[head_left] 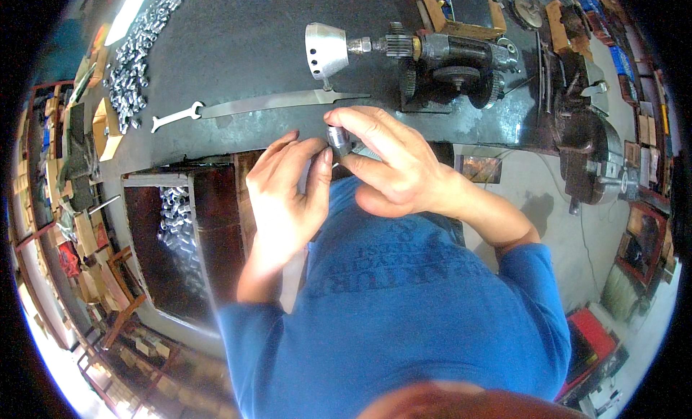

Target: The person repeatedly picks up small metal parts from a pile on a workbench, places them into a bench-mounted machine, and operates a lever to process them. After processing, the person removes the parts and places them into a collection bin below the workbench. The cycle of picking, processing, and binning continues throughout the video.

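Since the fitting (337,139) is a short metal cylinder, we judge it stiff, light for one hand, and smooth enough to slip, so we would grip it round its sides. It looks silvery grey with a darker end, and it sits just over the near edge of the bench (238,51). Our right hand (393,159) pinches it between thumb and fingers; our left hand (288,195), half open, touches it with the thumb.
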`<state>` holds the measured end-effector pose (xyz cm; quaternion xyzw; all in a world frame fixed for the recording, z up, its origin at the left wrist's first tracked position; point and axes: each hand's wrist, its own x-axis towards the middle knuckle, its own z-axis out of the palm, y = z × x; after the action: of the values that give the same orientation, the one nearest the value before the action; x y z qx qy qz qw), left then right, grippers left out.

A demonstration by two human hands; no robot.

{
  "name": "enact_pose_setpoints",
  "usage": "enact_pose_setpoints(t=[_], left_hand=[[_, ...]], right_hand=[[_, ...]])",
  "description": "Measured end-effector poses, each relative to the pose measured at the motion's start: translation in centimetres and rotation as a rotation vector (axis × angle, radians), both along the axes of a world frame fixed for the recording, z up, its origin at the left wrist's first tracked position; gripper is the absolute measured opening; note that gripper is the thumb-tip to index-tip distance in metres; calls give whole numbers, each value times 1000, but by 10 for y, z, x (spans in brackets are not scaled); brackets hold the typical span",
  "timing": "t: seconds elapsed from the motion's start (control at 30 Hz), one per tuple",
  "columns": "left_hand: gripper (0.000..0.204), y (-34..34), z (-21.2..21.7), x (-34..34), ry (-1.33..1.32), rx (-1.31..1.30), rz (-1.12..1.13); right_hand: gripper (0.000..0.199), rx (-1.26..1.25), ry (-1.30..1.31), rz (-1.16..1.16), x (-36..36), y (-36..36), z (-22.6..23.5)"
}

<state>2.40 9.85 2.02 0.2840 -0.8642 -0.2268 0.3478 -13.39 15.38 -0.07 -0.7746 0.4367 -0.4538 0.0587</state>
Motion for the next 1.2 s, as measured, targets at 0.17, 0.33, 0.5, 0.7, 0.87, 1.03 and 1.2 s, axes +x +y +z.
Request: enact_pose_setpoints(t=[0.17,0.33,0.5,0.7,0.87,1.03,1.2], left_hand=[[6,-2,4,-3,-82,32,-2],[7,-1,1,-3,-26,311,64],[5,-2,-2,-2,60,520,69],[6,-4,-4,5,152,706,35],[7,-5,-4,12,302,778,17],[7,-4,-15,40,204,793,146],[12,-8,-46,78,-342,170,282]], right_hand=[[28,-10,-6,4,0,-1,-4],[28,-8,-11,22,0,1,-7],[28,20,2,29,1,2,-8],[28,47,-8,29,7,0,-13],[29,101,-110,64,3,-3,-15],[34,104,-294,172,-5,-4,-18],[37,77,-336,231,-2,-6,-21]])
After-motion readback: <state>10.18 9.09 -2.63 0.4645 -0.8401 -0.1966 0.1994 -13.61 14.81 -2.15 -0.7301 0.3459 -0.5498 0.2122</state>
